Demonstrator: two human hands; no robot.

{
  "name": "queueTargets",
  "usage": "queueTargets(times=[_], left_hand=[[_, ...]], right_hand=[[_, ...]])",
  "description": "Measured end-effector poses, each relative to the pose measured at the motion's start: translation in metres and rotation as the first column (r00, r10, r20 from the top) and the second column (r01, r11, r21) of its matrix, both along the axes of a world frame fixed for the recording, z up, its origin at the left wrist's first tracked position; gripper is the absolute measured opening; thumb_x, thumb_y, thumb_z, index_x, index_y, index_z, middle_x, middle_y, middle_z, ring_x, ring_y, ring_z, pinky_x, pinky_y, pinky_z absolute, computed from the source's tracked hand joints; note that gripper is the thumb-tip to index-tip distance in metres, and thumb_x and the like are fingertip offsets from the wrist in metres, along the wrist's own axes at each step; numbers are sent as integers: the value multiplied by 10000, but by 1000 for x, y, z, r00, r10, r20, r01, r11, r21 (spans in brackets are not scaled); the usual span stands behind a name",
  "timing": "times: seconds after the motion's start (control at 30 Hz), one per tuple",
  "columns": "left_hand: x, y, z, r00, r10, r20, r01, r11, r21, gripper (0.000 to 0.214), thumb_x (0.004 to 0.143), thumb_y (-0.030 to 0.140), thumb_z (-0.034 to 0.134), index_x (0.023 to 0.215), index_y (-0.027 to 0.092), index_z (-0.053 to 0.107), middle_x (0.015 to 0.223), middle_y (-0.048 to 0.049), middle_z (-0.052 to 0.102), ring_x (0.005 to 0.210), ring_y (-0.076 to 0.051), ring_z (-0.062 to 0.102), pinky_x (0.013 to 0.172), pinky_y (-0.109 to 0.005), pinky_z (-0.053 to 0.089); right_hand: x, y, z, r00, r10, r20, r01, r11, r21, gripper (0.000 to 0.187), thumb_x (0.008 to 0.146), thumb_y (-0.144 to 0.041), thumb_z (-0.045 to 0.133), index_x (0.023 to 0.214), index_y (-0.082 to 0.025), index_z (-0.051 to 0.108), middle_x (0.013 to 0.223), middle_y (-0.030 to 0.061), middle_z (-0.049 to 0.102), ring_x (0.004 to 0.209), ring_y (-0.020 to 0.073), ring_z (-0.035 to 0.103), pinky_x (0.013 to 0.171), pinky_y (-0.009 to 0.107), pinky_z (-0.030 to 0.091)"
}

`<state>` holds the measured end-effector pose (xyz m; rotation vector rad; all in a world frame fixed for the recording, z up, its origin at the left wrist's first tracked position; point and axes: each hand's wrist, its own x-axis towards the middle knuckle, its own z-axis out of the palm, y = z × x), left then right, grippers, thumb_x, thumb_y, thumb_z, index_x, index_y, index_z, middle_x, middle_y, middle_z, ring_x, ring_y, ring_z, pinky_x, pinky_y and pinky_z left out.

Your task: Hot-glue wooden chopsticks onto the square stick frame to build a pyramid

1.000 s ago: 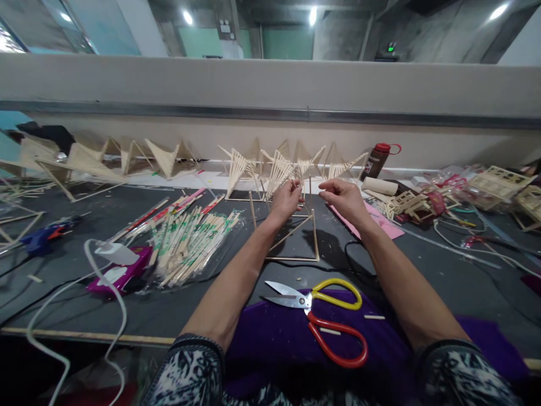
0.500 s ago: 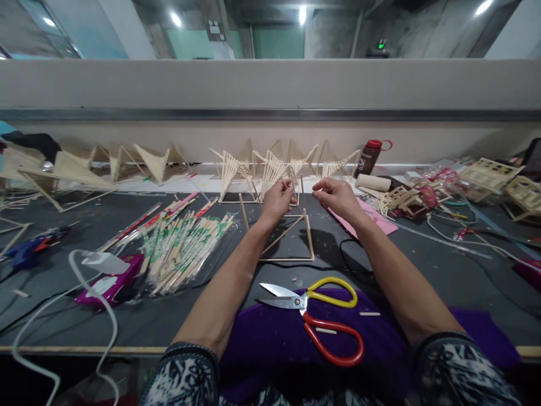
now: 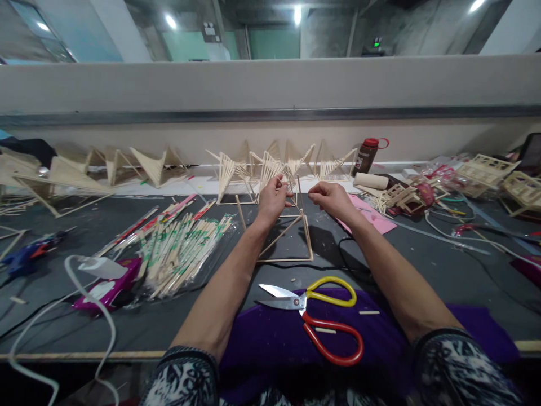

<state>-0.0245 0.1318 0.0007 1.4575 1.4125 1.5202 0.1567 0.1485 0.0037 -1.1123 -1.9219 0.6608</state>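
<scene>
A small frame of thin wooden sticks (image 3: 307, 239) stands on the dark table in front of me, with a few sticks rising from its base. My left hand (image 3: 273, 198) is over the frame's left side, its fingers loosely parted and nothing visible between them. Just right of an upright stick, my right hand (image 3: 333, 198) hovers with thumb and fingertips pinched together; anything in that pinch is too small to make out. Scissors (image 3: 301, 303) with one yellow and one red handle lie with blades parted on a purple cloth (image 3: 262, 332) nearer to me.
Bundled wooden sticks in plastic wrappers (image 3: 186, 254) lie at left, beside a magenta device (image 3: 107, 293) with a white cable and a blue glue gun (image 3: 29, 254). Finished stick models (image 3: 270, 166) line the back. A bottle (image 3: 367, 157) and pink paper (image 3: 376, 217) are at right.
The fingers of my left hand have loosened and parted from a tighter pinch. My right hand has stayed pinched in nearly the same place. The view has shifted slightly.
</scene>
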Motion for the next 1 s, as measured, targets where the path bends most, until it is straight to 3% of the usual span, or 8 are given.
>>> queueTargets(times=[0.3, 0.43, 0.53, 0.7, 0.83, 1.0], left_hand=[[-3, -1, 0, 999, -40, 12, 40, 999, 36, 203, 924, 214, 465, 976, 123, 638, 891, -51, 635, 728, -108, 665, 470, -143, 522], [-4, -2, 0, 999, -49, -4, 49, 998, 42, 195, 917, 217, 467, 903, 131, 642, 829, -35, 616, 707, -104, 658, 476, -143, 522], [-2, -4, 1, 998, -65, 6, 65, 997, 33, 188, 913, 211, 460, 908, 136, 632, 828, -30, 605, 690, -99, 652, 478, -151, 523], [0, -4, 0, 997, -72, 5, 71, 997, 35, 166, 900, 204, 467, 834, 144, 606, 774, -22, 593, 661, -109, 645, 473, -171, 526], [0, -3, -1, 995, -91, 30, 91, 996, -9, 191, 893, 164, 444, 760, 145, 581, 681, -17, 569, 635, -121, 636, 476, -191, 530], [3, -6, 0, 997, -76, 21, 77, 996, -41, 197, 901, 199, 480, 758, 144, 604, 689, -22, 604, 644, -109, 643, 518, -179, 528]], right_hand=[[-5, 2, -8, 998, -22, 52, 20, 1000, 21, 108, 765, -257, 639, 788, -173, 704, 695, 4, 672, 610, 127, 572, 579, 238, 393], [-6, 1, -4, 998, -54, -43, 62, 975, 215, 125, 797, -290, 636, 760, -188, 698, 722, 5, 654, 682, 144, 579, 656, 261, 424], [-10, 2, 9, 995, -57, -80, 84, 918, 387, 147, 817, -312, 641, 889, -208, 718, 918, 43, 669, 839, 178, 605, 773, 305, 464], [-30, 14, 40, 997, -13, 72, -23, 879, 476, 223, 784, -289, 692, 992, -224, 739, 1104, 78, 642, 1075, 241, 578, 942, 392, 443], [-49, 22, 52, 973, -55, 225, -54, 890, 452, 123, 762, -254, 699, 848, -213, 777, 1075, 79, 649, 1036, 250, 587, 937, 400, 441], [-59, 21, 51, 949, -61, 309, -84, 897, 434, 105, 762, -183, 678, 761, -210, 780, 993, 61, 688, 940, 225, 613, 863, 364, 452]])
